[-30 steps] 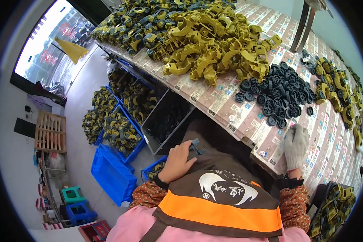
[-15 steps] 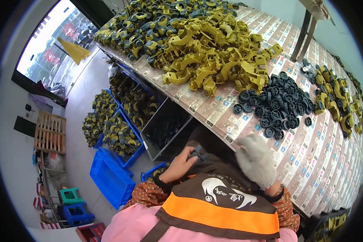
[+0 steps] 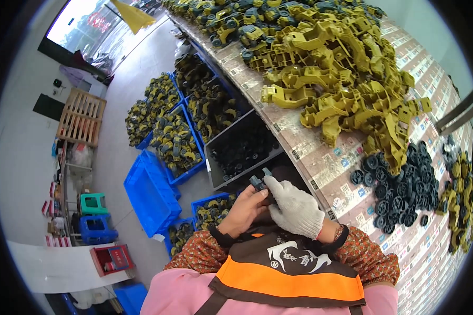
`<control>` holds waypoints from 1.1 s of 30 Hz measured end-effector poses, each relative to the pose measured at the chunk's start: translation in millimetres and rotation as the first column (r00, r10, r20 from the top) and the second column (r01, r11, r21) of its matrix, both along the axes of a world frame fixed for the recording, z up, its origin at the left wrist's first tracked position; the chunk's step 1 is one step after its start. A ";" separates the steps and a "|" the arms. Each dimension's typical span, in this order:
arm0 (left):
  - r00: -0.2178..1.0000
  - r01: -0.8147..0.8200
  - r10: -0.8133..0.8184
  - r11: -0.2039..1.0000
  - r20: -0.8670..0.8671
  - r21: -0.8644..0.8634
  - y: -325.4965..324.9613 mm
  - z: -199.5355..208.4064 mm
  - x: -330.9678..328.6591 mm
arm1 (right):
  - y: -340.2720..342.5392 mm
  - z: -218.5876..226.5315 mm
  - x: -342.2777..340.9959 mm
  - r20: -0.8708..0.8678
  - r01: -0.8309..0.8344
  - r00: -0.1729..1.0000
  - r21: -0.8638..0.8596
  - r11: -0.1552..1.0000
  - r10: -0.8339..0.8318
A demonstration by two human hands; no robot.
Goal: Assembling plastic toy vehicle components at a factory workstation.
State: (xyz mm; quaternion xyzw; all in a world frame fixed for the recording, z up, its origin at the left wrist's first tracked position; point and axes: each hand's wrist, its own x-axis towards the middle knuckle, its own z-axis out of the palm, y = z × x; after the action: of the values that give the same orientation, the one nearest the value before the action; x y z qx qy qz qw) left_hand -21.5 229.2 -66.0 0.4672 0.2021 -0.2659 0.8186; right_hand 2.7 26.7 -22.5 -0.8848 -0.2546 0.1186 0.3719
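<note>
My bare left hand [image 3: 243, 214] is closed on a small dark grey-blue plastic part [image 3: 258, 183], held over my lap beside the table edge. My right hand [image 3: 298, 211], in a white knit glove, meets the left one with its fingertips closed on the same part. The fingers cover much of it, so its full shape is hidden. To the right on the table lies a pile of black toy wheels [image 3: 404, 189]. Beyond them is a big heap of yellow plastic toy vehicle bodies [image 3: 347, 68].
A grey bin [image 3: 211, 167] of black parts stands under the table edge [image 3: 305, 163]. Left of it are blue crates [image 3: 201, 165] of yellow-and-black toy vehicles and an angled blue crate [image 3: 142, 194]. More assembled toys [image 3: 460, 205] lie at far right. Stools [image 3: 97, 228] stand at left.
My gloved right hand has moved left from the table edge to join the left hand at the dark part. The view has swung, so the table appears further right.
</note>
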 end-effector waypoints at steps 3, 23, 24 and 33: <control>0.972 0.225 -0.234 0.960 0.033 0.168 25.1 17.3 17.2 | -3.0 -2.0 11.4 0.068 0.030 0.997 0.045 0.999 -0.033; 0.495 -0.370 -0.835 0.048 0.241 0.928 -30.6 57.8 251.1 | -31.1 -24.5 18.7 -0.118 -0.057 0.988 0.291 0.955 0.095; 0.493 -0.368 -0.836 0.051 0.242 0.928 -26.8 58.3 248.7 | -31.2 -23.1 18.8 -0.146 -0.039 0.985 0.330 0.943 0.091; 0.750 -0.050 -0.109 0.974 0.652 0.220 29.5 65.4 230.1 | -38.8 -2.0 31.7 -0.527 0.185 0.834 0.548 0.816 0.165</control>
State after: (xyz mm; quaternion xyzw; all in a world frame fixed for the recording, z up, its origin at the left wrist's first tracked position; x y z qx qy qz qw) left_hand 208.5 258.7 -0.6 0.6230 -0.0788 -0.0722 0.7749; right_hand 34.4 -12.1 -24.5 -0.6579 -0.1551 0.2832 0.6804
